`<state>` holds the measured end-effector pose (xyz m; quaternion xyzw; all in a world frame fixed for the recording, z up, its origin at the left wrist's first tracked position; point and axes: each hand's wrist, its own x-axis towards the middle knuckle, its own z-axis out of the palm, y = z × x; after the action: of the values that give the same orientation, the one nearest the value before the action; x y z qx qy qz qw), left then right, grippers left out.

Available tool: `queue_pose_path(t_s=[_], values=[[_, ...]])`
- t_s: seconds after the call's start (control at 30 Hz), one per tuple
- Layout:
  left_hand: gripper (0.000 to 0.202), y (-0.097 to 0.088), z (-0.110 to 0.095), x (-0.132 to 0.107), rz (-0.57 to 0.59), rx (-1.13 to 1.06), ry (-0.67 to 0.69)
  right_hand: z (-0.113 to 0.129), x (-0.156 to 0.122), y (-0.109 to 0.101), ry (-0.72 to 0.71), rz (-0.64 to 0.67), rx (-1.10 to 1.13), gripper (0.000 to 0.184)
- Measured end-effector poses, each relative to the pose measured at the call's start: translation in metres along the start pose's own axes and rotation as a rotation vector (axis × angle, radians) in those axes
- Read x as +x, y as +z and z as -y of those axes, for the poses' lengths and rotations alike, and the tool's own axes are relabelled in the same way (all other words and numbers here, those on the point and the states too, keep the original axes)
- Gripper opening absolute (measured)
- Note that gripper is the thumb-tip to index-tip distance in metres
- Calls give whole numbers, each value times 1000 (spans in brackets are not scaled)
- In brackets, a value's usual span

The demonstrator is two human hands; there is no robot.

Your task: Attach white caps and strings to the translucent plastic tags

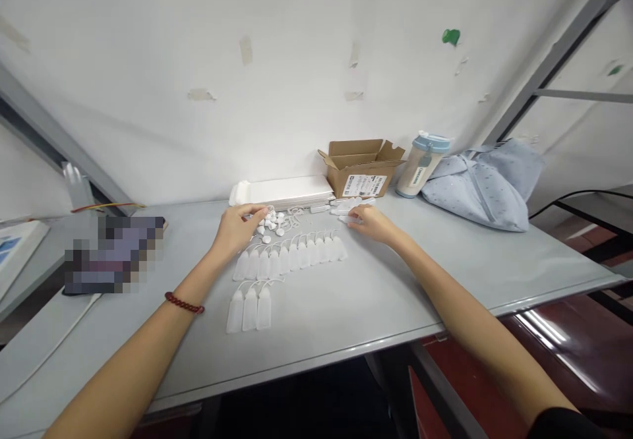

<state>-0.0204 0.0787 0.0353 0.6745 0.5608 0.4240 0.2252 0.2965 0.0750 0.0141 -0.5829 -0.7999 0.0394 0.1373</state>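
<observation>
My left hand (236, 228) reaches to a heap of small white caps (273, 223) on the grey table (376, 294), its fingertips pinched at the heap's edge; what they grip is too small to name. My right hand (370, 223) rests by a loose pile of white bottles (352, 205), fingers curled on one of them. Between the hands lies a long row of small white squeeze bottles (291, 254) with tethered caps. A shorter row of three bottles (250, 307) lies nearer to me.
Against the wall stand a flat white package (284, 192), an open cardboard box (361, 165), a tumbler with a blue lid (422, 164) and a light blue cloth bag (482, 185). A blurred dark item (111, 254) lies at the left. The table's front edge runs close below.
</observation>
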Motion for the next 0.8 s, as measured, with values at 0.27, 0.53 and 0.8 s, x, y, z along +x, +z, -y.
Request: queue_pose_path(t_s=[0.27, 0.53, 0.8], values=[[25, -5, -16, -8, -159, -70, 68, 6, 0, 4, -33, -154, 82, 20], [16, 5, -34, -33, -35, 37, 293, 31, -6, 2, 44, -235, 385, 23], [12, 8, -41, -42, -33, 56, 365, 62, -16, -2, 109, -110, 949, 31]])
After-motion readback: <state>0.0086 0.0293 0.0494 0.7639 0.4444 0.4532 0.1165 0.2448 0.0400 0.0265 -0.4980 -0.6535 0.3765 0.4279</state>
